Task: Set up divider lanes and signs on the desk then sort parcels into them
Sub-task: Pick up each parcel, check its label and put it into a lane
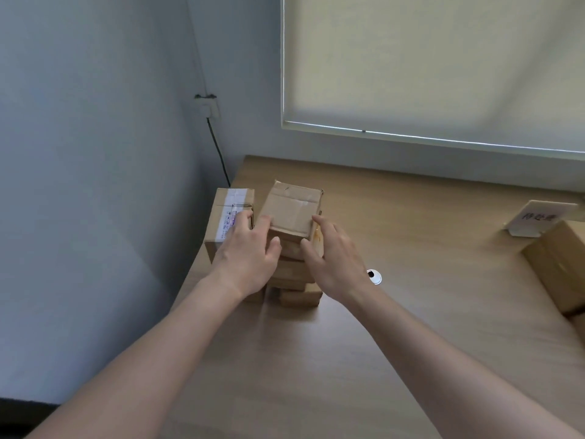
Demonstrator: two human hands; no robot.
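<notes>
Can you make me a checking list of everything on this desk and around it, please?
Surface: wooden desk, white round cap set in it.
Job's things: top box on a stack; taped box beside it; sign; another box at right.
Clutter: nothing seen.
Hands: left hand and right hand grip the top box from both sides.
Cables: black cable from a wall socket.
Surroundings: wall, window blind.
</notes>
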